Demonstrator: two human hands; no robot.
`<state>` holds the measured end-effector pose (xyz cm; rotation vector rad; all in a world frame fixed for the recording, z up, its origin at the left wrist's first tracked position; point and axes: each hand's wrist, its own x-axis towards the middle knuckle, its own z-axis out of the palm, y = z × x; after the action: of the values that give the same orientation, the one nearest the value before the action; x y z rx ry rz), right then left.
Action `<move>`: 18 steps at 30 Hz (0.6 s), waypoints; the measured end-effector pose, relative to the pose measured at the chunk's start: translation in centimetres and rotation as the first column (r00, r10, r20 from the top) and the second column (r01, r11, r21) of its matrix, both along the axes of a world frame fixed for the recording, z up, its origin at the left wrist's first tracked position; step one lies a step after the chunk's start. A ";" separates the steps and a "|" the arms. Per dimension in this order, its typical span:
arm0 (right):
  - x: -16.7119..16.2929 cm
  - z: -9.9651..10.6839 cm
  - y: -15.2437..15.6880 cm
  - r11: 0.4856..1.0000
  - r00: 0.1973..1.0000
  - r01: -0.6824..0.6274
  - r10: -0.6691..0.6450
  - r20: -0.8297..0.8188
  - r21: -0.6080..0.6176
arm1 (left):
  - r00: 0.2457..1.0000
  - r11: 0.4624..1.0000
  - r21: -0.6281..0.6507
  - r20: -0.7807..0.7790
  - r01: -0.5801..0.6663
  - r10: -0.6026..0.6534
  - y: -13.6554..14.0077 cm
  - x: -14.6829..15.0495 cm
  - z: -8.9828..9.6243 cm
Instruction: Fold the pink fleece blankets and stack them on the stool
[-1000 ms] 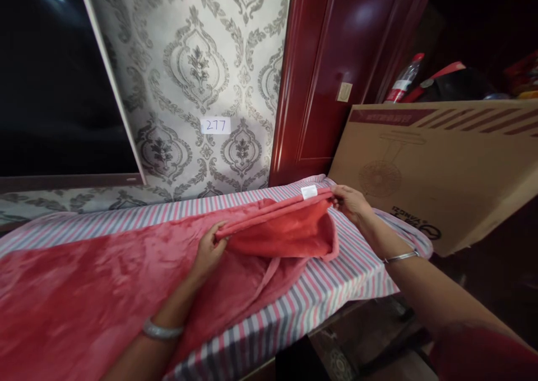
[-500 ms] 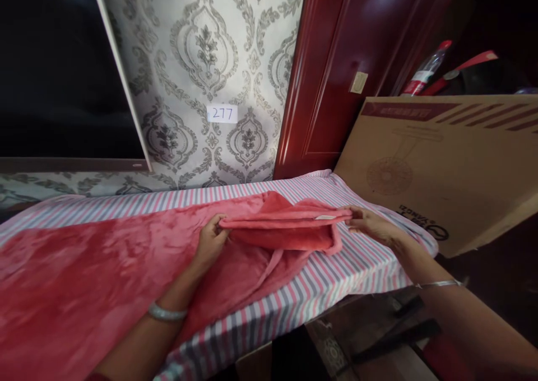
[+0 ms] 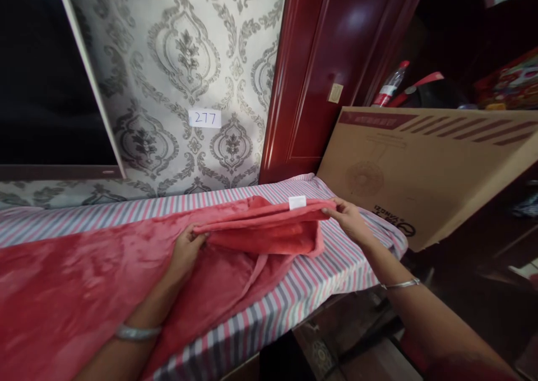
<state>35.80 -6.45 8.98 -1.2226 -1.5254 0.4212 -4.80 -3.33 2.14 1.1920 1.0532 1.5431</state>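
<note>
a home: patterned wallpaper [image 3: 185, 53], television [image 3: 42, 84]

Red-pink blanket [image 3: 96, 280]; the cloth [image 3: 311, 288] beneath striped pink, grey and white; far wallpaper [image 3: 185, 56] pale with grey damask motifs; right, brown carton [image 3: 445, 173], its slanted bars [image 3: 448, 125] apparently maroon.

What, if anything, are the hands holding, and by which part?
The red plush cloth, by its raised edge: left hand at one end of the lifted stretch, right hand at the other, beyond the small white rectangular label.
</note>
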 end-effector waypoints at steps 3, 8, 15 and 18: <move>-0.7 -0.4 0.2 1.000 0.997 -0.007 0.008 -0.083 0.011 | 0.997 0.999 -0.044 0.076 0.026 -0.022 -0.1 0.1 -0.3; -1.3 -1.6 0.8 0.999 0.991 0.051 -0.050 -0.122 0.004 | 0.981 0.990 -0.101 0.179 0.098 -0.079 0.0 0.3 -0.7; 0.8 -3.0 1.2 0.936 0.997 -0.046 0.063 0.036 -0.348 | 0.991 0.990 0.057 0.033 0.126 -0.128 0.2 0.0 -1.1; -0.2 -1.9 1.4 0.972 0.987 0.000 0.038 0.156 -0.235 | 0.991 0.982 0.129 -0.033 0.135 -0.132 0.0 0.0 -0.9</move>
<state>35.61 -5.02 7.08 -1.4547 -1.6596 0.5392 -4.76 -3.30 1.20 1.3465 0.8797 1.5145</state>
